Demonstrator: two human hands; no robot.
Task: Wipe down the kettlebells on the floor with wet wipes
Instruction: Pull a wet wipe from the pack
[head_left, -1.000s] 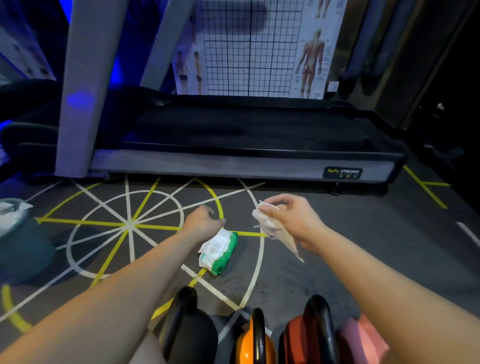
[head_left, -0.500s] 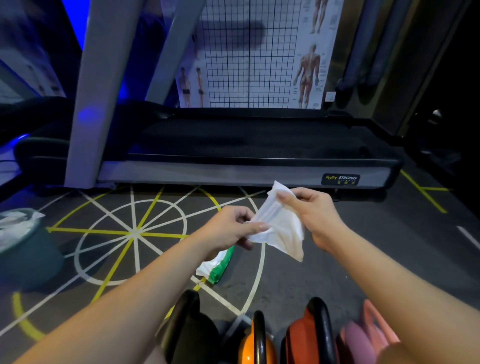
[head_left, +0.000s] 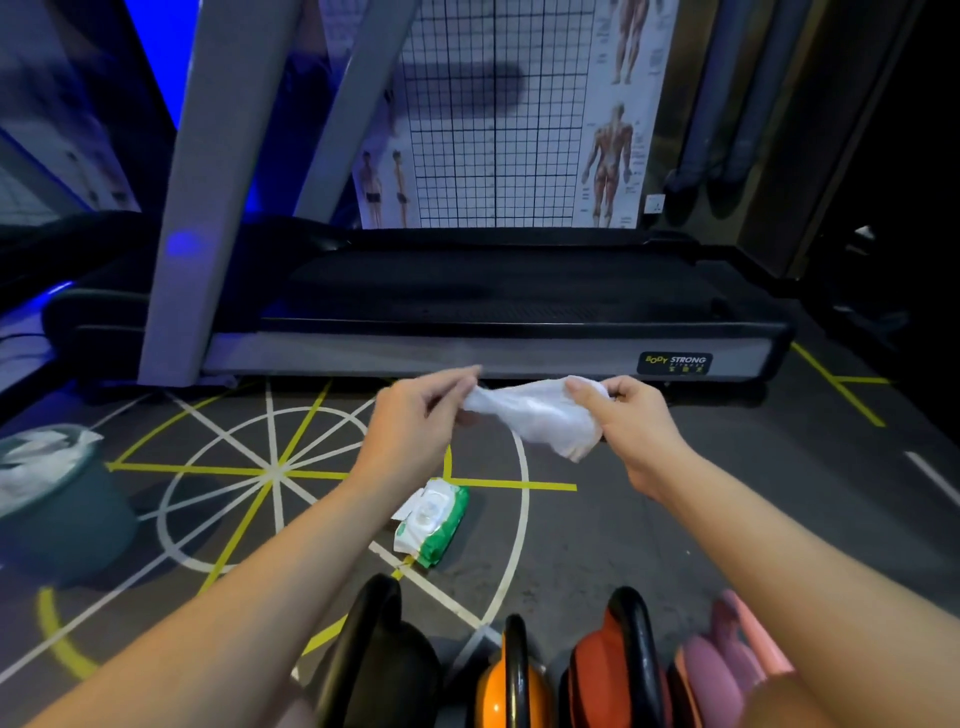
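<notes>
Both hands hold one white wet wipe stretched between them above the floor. My left hand pinches its left end, and my right hand grips its right end. Below them a green and white wet wipe pack lies on the floor. Along the bottom edge stand several kettlebells: a black one, an orange one, a red one and a pink one, partly hidden by my forearms.
A treadmill runs across the floor just beyond my hands. A dark green bin with used wipes in it stands at the left. White and yellow lines mark the grey floor. Posters hang on the back wall.
My left hand left the pack and took hold of the wipe. Both hands rose and moved apart, pulling the wipe out sideways between them.
</notes>
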